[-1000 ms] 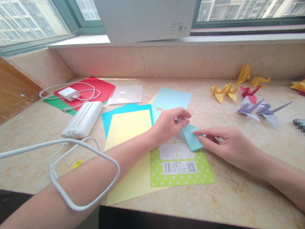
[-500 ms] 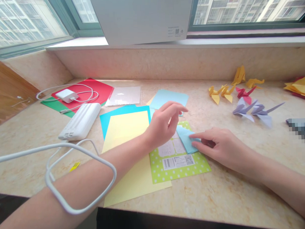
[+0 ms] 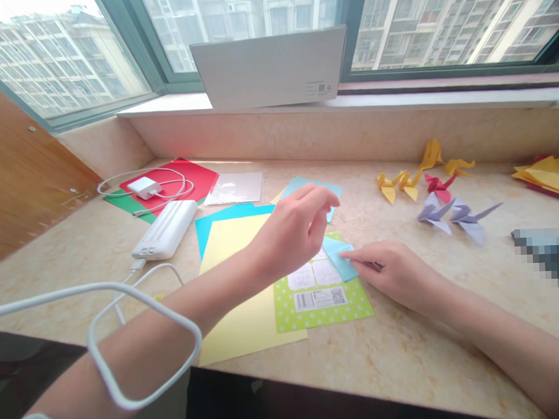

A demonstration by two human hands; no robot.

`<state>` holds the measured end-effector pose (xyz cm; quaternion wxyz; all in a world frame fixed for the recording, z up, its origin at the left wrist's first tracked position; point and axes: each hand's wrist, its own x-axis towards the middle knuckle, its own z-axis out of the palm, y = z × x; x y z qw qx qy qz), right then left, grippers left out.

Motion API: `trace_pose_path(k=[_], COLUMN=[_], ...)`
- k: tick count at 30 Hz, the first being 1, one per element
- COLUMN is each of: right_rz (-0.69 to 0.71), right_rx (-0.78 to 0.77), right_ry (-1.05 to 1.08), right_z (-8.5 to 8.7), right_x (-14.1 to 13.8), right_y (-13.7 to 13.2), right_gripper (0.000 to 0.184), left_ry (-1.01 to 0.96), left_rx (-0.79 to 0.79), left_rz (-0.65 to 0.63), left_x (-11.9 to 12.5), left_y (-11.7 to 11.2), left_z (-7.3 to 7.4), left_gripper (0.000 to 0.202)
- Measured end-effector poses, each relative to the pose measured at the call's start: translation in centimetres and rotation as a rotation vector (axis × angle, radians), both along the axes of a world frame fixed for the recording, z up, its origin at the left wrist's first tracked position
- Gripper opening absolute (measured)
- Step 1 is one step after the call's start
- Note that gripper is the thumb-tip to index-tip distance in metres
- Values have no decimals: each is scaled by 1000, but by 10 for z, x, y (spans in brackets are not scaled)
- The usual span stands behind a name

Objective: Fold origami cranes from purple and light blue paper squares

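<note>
A small folded light-blue paper (image 3: pixel 338 256) lies on a green dotted instruction sheet (image 3: pixel 324 309). My right hand (image 3: pixel 394 273) rests on the counter with its fingertips pressing the folded paper's right edge. My left hand (image 3: pixel 292 230) hovers just above the paper, lifted off it, fingers loosely curled and apart, holding nothing. Under the green sheet lie a pale yellow sheet (image 3: pixel 238 272) and a cyan sheet (image 3: pixel 211 221).
Several folded paper cranes (image 3: pixel 437 195) in yellow, red and lilac sit at the right. A white power bank (image 3: pixel 165 229), a charger on red paper (image 3: pixel 143 187) and a white cable (image 3: pixel 126 294) lie at the left. A grey board (image 3: pixel 270 69) leans on the window sill.
My left hand has let go of the folded blue paper and risen above it. My right hand keeps pressing the paper. The camera has tilted up a little.
</note>
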<state>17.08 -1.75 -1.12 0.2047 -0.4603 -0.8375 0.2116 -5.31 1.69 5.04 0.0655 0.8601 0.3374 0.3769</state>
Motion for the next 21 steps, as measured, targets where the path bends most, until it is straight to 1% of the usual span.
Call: trace_pose_path(k=[2,4,5,6,9,12,14,16,19,21], right_rz=[10,9,7,7,19,65,110,141,154,153], right_rx=[42,91,116,141,214,253,254,257,269,267], right_ry=[-38,-63,-64,-61,-64,-80,-97,-133,-189,-209], right_z=[-1,-4,-5,-6,-10,-10,-9,-7,-5,-4], right_x=[2,3,4,5,6,6,6,5,3,2], right_y=[1,2,3,3,4,3,1,-1,-4,-4], right_gripper=[27,28,28,28,30,34,40,44,41,38], left_ry=[309,589,661,690,709,646,610,598,607,594], left_rx=[-54,-64,-42,-31,-30,-33,-44,-58,-66,-42], left_rz=[-6,-11,-12,-15,-25,-98,-143,-180,-236,-260], left_x=[-8,-21,-28,-36,-57,-68,-71,-72,-73,-71], left_y=[-10,-20,-24,-27,-33,-32,-30,-27,-20,-14], left_z=[5,0,-5,-12,-33,-45,-48,-47,-44,-42], left_gripper=[18,17,17,16,23,31,33,34,35,28])
